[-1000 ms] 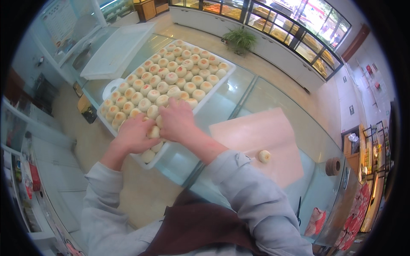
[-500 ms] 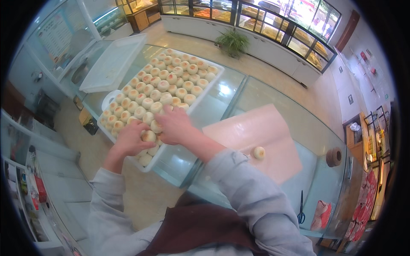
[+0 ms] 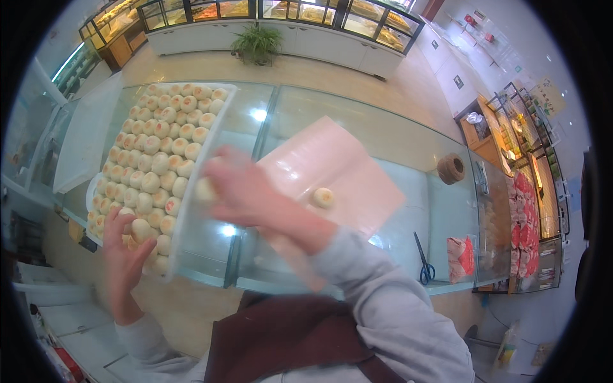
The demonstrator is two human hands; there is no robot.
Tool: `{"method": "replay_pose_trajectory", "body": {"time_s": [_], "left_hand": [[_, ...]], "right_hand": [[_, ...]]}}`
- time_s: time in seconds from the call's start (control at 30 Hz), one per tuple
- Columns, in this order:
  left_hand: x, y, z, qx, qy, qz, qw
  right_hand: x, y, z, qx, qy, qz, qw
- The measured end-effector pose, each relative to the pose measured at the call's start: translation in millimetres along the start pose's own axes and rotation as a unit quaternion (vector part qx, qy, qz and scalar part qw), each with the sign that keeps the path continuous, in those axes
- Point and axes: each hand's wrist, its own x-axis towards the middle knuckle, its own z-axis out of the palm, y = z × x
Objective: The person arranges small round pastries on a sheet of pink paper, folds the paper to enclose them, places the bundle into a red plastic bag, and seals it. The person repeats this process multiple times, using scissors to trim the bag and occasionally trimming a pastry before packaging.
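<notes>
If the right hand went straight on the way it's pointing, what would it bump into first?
Probably the right edge of the white tray, then the buns inside. The right hand is blurred and its height unclear, so it might clear the edge and meet the buns first.

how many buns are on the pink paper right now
1 visible: the bun lying on the pink paper just beyond the right forearm, which covers part of it and may hide others. Another bun, in the right hand, is off the paper.
</notes>
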Motion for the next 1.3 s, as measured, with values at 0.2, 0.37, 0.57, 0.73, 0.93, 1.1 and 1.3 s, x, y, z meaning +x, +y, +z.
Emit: {"method": "replay_pose_trajectory", "body": {"time_s": [0.2,0.37,0.57,0.73,0.93,1.1,1.3], "left_hand": [[-14.9,95.5,78.0,-0.089,-0.168,0.124,0.974],[1.3,157.6,189.7,-0.009,-0.264,0.246,0.932],[26.1,168.8,250.4,0.066,-0.273,0.299,0.912],[36.2,153.2,265.3,0.02,-0.31,0.32,0.895],[44.3,144.1,265.2,-0.069,-0.344,0.313,0.883],[42.6,138.0,265.7,-0.116,-0.349,0.294,0.882],[30.6,132.2,275.9,-0.126,-0.268,0.299,0.907]], "right_hand": [[-126.3,76.7,-118.5,-0.247,0.016,0.18,0.952],[-160.0,110.8,-116.7,-0.311,-0.053,0.284,0.905],[-183.8,127.5,-118.5,-0.263,-0.002,0.318,0.911],[-230.0,106.8,-111.4,-0.133,0.147,0.33,0.923],[-222.5,86.8,-33.8,-0.102,0.238,0.24,0.936],[-217.7,99.6,-11.1,-0.157,0.273,0.185,0.931],[-206.3,72.8,-30.2,-0.182,0.285,0.156,0.928]]}}
